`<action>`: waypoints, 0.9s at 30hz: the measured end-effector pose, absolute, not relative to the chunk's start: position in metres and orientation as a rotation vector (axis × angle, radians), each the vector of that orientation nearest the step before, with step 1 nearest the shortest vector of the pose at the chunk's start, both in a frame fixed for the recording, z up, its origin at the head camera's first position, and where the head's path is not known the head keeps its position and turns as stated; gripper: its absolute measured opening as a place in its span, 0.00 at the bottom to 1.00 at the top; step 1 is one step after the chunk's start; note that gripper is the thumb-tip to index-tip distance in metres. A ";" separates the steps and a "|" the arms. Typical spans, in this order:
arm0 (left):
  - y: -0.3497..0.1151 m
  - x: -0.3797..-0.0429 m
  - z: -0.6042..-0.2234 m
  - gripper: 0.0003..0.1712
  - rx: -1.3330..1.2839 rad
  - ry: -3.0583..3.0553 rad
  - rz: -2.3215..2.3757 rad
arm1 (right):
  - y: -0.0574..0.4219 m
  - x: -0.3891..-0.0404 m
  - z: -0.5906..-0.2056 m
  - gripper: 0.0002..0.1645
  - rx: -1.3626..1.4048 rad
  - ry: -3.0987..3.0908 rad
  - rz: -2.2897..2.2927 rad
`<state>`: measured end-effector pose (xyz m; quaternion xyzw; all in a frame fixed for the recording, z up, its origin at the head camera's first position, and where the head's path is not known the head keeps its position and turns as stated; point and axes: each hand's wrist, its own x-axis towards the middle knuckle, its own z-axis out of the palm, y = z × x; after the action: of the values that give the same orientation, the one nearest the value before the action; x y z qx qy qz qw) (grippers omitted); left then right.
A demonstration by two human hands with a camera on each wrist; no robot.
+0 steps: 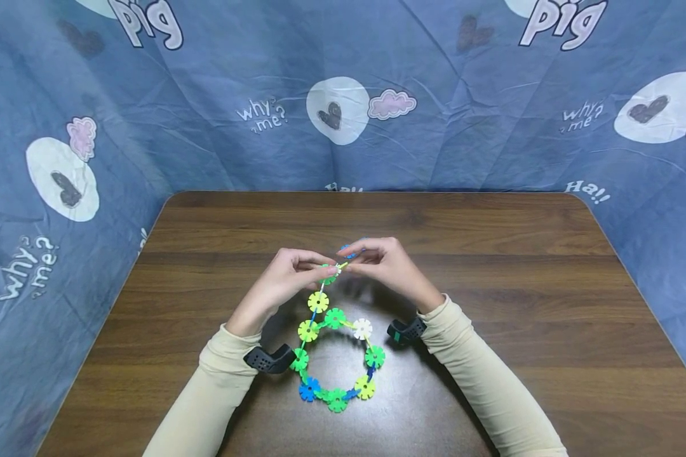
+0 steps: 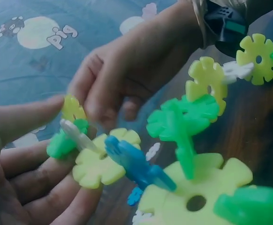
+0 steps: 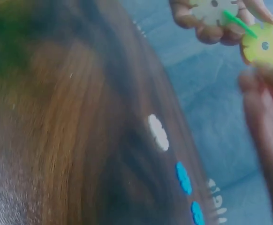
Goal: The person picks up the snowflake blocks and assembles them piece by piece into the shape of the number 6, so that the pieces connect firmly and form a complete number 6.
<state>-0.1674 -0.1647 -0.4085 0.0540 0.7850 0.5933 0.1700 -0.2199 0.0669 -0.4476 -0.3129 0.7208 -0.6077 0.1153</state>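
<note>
A ring of flower-shaped plastic discs (image 1: 336, 400) in green, yellow, blue and white lies on the table, and a tail of linked discs (image 1: 318, 302) runs up from it. At the tail's end, my left hand (image 1: 288, 279) pinches a green disc (image 1: 327, 275) between thumb and fingers. A yellow disc (image 3: 266, 45) joins on there, touched by the left thumb too. Fingertips of my right hand (image 1: 385, 261) hold the yellow disc's edge, slightly blurred in the right wrist view. The tail is raised in the left wrist view, where a blue disc (image 2: 135, 164) links two yellow ones.
Loose on the brown wooden table (image 1: 491, 285), beyond my hands, lie a white disc (image 3: 158, 132) and blue discs (image 3: 183, 178), partly hidden by the right hand in the head view. A blue printed cloth (image 1: 206, 127) hangs behind the table's far edge. Both wrists wear black camera bands.
</note>
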 end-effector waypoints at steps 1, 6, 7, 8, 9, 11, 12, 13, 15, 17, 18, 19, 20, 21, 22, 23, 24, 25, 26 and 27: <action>-0.165 -0.167 -0.408 0.17 0.160 2.236 1.680 | 0.066 -0.221 -0.450 0.15 -0.919 2.159 -1.734; -0.168 -0.168 -0.409 0.19 0.186 2.262 1.624 | 0.055 -0.226 -0.460 0.19 -0.965 2.460 -1.309; -0.168 -0.168 -0.410 0.19 0.182 2.258 1.621 | 0.052 -0.226 -0.462 0.20 -0.978 2.504 -1.220; -0.168 -0.168 -0.410 0.20 0.177 2.255 1.621 | 0.050 -0.227 -0.463 0.22 -0.989 2.542 -1.140; -0.169 -0.168 -0.410 0.20 0.172 2.252 1.625 | 0.047 -0.228 -0.465 0.23 -1.006 2.579 -1.065; -0.168 -0.168 -0.408 0.19 0.161 2.243 1.640 | 0.041 -0.230 -0.467 0.25 -1.019 2.618 -0.966; -0.168 -0.168 -0.408 0.19 0.159 2.240 1.647 | 0.039 -0.231 -0.468 0.25 -1.021 2.633 -0.931; -0.168 -0.168 -0.408 0.19 0.161 2.238 1.652 | 0.038 -0.231 -0.469 0.25 -1.014 2.642 -0.908; -0.168 -0.168 -0.408 0.19 0.159 2.238 1.650 | 0.036 -0.232 -0.469 0.25 -0.995 2.653 -0.885; -0.168 -0.168 -0.408 0.20 0.165 2.242 1.641 | 0.035 -0.233 -0.469 0.24 -0.972 2.651 -0.889; -0.168 -0.169 -0.409 0.20 0.168 2.244 1.636 | 0.034 -0.233 -0.470 0.23 -0.962 2.654 -0.891; -0.168 -0.169 -0.409 0.20 0.168 2.244 1.634 | 0.034 -0.233 -0.470 0.23 -0.957 2.657 -0.894; -0.168 -0.170 -0.408 0.20 0.168 2.241 1.633 | 0.034 -0.233 -0.470 0.22 -0.951 2.658 -0.898; -0.168 -0.170 -0.408 0.20 0.169 2.238 1.633 | 0.034 -0.234 -0.471 0.21 -0.945 2.659 -0.900; -0.168 -0.170 -0.408 0.20 0.178 2.239 1.630 | 0.034 -0.234 -0.471 0.21 -0.940 2.656 -0.906; -0.168 -0.170 -0.409 0.20 0.177 2.240 1.628 | 0.034 -0.235 -0.471 0.21 -0.935 2.652 -0.914; -0.168 -0.170 -0.409 0.20 0.177 2.242 1.626 | 0.035 -0.235 -0.472 0.20 -0.926 2.642 -0.932; -0.169 -0.170 -0.410 0.20 0.177 2.243 1.624 | 0.035 -0.236 -0.472 0.20 -0.911 2.626 -0.956; -0.169 -0.170 -0.411 0.21 0.179 2.246 1.619 | 0.035 -0.236 -0.472 0.19 -0.886 2.604 -0.985; -0.170 -0.170 -0.411 0.21 0.179 2.249 1.614 | 0.036 -0.236 -0.472 0.19 -0.863 2.579 -1.019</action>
<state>-0.1699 -0.1695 -0.4114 0.0636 0.7971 0.5720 0.1827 -0.2358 0.0356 -0.4720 -0.2949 0.8818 -0.3483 0.1186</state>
